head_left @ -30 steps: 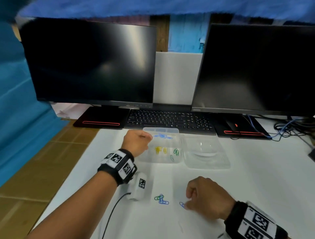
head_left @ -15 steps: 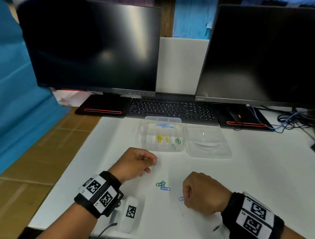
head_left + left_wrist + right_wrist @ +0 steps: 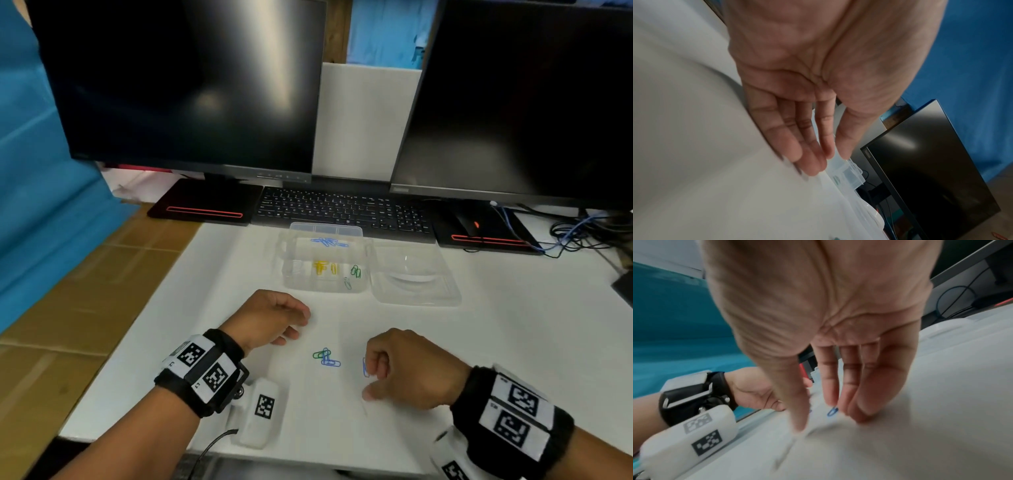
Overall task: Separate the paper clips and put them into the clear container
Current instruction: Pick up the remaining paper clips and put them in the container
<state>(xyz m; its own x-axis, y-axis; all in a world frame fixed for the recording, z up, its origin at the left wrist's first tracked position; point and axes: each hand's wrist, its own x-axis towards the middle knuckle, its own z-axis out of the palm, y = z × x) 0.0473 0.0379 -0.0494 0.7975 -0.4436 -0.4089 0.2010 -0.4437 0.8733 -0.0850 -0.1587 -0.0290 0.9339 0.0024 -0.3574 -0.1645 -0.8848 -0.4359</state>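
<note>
We see both hands low over the white desk (image 3: 513, 342), in front of the clear container (image 3: 323, 267). The right hand (image 3: 407, 370) has its fingers bent down toward the desk, with a blue paper clip (image 3: 365, 367) just at the fingertips; in the right wrist view the same clip (image 3: 832, 411) lies on the desk between the thumb and the index finger, and the blur keeps us from telling whether that grip has closed on it or only touches it. The left hand (image 3: 267, 317) sits to the left, loosely curled in the head view, while its wrist view shows the fingers (image 3: 789, 146) nearly straight, close together and holding nothing — an idle, slack grip.

Between the two hands lies a small tangle of clips (image 3: 326, 358) — one green, two blue, overlapping one another on the desk. The container stands farther back, near the keyboard (image 3: 342, 209). Inside it we see blue clips (image 3: 329, 242) at the far side, yellow clips (image 3: 323, 268) in the middle, and green clips (image 3: 354, 274) toward the right front. Its clear lid (image 3: 416, 277) lies just beside it on the right, touching or nearly so. Two dark monitors (image 3: 191, 85) stand behind the keyboard, and a mouse (image 3: 471, 224) rests on the right monitor's base.
</note>
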